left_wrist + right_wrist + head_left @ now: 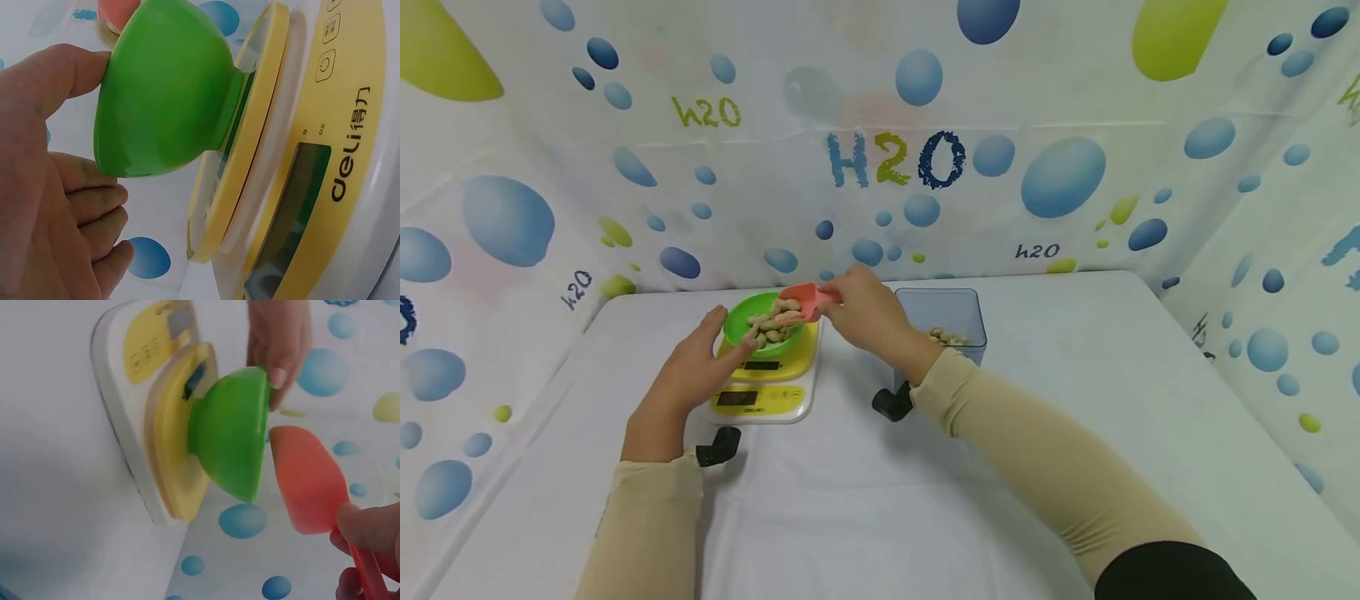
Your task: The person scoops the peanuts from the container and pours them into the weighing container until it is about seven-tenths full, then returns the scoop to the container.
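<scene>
My right hand (868, 312) grips the handle of a red scoop (309, 484), its thumb pressed along the handle in the right wrist view. The scoop is tilted over a green bowl (165, 94), and peanuts (786, 312) lie at its mouth. More peanuts (767, 337) rest in the bowl. Beneath the bowl is a yellow and white kitchen scale (760, 404), its platform under the bowl's foot. My left hand (688, 371) rests at the bowl's near left rim, thumb and fingers spread and touching the edge.
A clear bluish plastic box (943, 308) with peanuts in it stands right of the scale, partly behind my right wrist. White cloth (850, 517) covers the table. A patterned curtain (737, 183) hangs right behind its back edge.
</scene>
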The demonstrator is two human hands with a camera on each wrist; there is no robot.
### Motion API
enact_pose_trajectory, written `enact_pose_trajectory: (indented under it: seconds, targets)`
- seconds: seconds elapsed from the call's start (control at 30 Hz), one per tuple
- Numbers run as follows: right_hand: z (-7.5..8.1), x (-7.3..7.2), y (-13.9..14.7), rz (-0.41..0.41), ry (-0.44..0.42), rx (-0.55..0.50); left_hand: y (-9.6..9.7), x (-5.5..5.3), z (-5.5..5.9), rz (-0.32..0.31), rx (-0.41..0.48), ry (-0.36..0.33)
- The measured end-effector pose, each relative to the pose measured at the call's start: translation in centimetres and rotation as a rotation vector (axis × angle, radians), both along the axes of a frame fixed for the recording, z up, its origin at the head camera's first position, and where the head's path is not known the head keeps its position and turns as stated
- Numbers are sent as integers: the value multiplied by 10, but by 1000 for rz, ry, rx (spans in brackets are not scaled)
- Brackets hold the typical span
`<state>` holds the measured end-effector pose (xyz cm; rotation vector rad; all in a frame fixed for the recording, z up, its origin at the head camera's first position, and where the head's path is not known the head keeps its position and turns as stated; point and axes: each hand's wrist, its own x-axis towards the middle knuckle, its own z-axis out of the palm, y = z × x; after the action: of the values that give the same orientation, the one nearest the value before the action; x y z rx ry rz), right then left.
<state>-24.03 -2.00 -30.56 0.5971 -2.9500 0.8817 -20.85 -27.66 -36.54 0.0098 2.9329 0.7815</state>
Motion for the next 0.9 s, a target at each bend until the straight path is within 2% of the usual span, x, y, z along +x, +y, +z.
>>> enact_pose_trajectory:
  seconds: [0.13,0.33,0.4,0.5,0.6,0.7,0.9]
  targets:
    - [-6,6,-4,53,190,169,1,0,0,-11,10,27]
    - [-15,11,-5,160,599,372,3,-1,0,-15,10,38]
    - [-17,12,-4,177,712,410,4,-1,0,-12,9,34]
    - [-18,12,-1,180,823,432,4,-1,0,-11,10,34]
    - [-16,12,2,176,897,414,4,-1,1,-9,14,28]
    - [-12,10,7,182,916,378,3,0,2,-4,17,19]
    - [-1,5,21,173,808,260,-1,1,4,-3,18,46]
